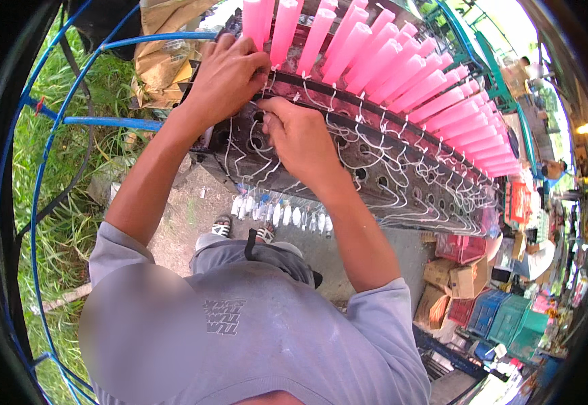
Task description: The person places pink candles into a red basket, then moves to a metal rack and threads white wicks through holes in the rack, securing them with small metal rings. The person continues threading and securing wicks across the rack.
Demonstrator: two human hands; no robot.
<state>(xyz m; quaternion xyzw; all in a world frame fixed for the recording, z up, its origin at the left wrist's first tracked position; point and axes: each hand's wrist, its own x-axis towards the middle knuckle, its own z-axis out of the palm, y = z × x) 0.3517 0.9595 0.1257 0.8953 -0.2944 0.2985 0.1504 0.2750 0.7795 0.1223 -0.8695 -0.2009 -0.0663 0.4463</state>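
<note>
Rows of long pink candles (pixel 355 50) stand over a dark metal candle mould (pixel 365 158) with round holes. White wicks (pixel 382 145) run from the candles' lower ends and loop loosely across it. My left hand (pixel 232 75) is closed at the near-left end of the row, just below the first candles; what its curled fingers grip is hidden. Just below and to its right, my right hand (pixel 297 135) is closed, thumb and forefinger pinched at a thin white wick by the mould's edge. Its other fingers are bent over the holes.
White spool-like pieces (pixel 287 214) hang in a row along the mould's near lower side. Blue pipes (pixel 115 123) curve past on the left, before grass. Cardboard boxes (pixel 469 278) and coloured plastic crates (pixel 510 317) stand at the right.
</note>
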